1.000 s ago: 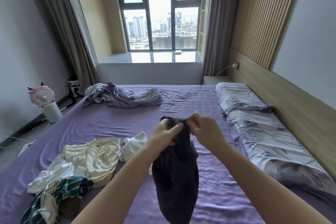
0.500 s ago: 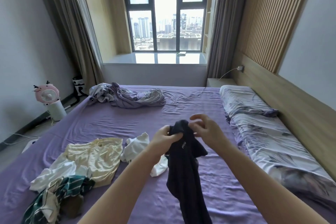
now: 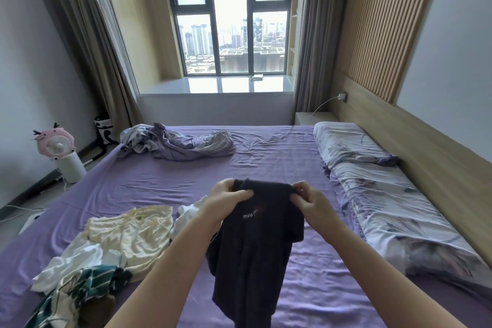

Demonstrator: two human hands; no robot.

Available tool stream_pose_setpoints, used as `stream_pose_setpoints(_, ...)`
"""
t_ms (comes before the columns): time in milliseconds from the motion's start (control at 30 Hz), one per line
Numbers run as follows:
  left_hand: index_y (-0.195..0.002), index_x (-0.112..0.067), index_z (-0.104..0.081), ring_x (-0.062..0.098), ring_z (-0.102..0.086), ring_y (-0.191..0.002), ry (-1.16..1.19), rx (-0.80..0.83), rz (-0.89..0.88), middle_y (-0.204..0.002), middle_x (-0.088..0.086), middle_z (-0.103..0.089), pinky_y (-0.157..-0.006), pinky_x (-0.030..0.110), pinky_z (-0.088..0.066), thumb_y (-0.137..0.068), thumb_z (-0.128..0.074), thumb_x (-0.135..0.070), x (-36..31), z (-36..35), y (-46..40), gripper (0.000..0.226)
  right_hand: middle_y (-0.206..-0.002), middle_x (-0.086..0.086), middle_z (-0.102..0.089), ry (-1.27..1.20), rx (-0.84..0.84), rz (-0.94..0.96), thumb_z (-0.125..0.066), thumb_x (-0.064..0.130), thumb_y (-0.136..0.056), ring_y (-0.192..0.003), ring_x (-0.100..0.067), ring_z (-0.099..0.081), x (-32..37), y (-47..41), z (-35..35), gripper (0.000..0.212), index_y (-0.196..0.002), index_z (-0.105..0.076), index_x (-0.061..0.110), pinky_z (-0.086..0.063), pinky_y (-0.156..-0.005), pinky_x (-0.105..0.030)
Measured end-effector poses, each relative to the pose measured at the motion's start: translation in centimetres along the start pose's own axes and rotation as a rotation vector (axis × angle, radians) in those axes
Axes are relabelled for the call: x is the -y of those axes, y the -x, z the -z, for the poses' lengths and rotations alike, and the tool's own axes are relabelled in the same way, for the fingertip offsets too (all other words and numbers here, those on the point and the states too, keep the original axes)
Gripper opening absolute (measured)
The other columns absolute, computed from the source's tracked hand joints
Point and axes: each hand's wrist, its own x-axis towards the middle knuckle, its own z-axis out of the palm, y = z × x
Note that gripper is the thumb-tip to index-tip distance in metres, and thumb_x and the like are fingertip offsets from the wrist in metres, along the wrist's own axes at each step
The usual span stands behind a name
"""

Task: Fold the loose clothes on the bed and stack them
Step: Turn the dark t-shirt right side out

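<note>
Holding dark t-shirt [image 3: 255, 242] up over bed [image 3: 266, 168] | left hand [image 3: 226, 200] and right hand [image 3: 308, 200] each pinch its top edge tight | soft, light, floppy; best grip at shoulders | loose clothes pile [image 3: 111, 245] left of hands

- One view only, from a head-worn wide-angle camera looking forward and down along the bed [image 3: 266, 162] toward the window [image 3: 231, 21].
- Nearest the lens are both forearms, reaching in from the bottom edge (straight lines bow at the frame's sides).
- The headboard wall [image 3: 415, 146] runs along the right.
</note>
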Motion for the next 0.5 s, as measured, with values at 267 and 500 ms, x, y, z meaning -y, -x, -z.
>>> stream_pose_setpoints(267,-0.088,-0.001,-0.069,0.016,-0.059,-0.072,-0.041,-0.191,-0.125,-0.080,0.008,-0.067,-0.071,0.032,-0.048,-0.087,-0.064,-0.012,0.1,1.0,-0.1,0.012,-0.076,0.008,-0.065,0.153,-0.075,0.114,-0.056,0.013,-0.091,-0.069,-0.003,-0.059,0.7,-0.8,-0.2,0.012,-0.095,-0.064,0.021,-0.039,-0.063,-0.007)
stream_pose_setpoints(500,-0.082,-0.007,-0.068,0.007,-0.059,-0.058,0.079,-0.043,-0.075,-0.068,0.001,-0.064,-0.052,0.015,-0.047,-0.092,-0.052,-0.005,-0.4,0.5,-0.6,0.018,-0.099,0.002,-0.066,0.184,-0.008,0.216,-0.060,0.010,-0.088,-0.091,-0.013,-0.064,3.0,-1.0,-0.4,0.022,-0.110,-0.061,0.013,-0.043,-0.074,-0.008)
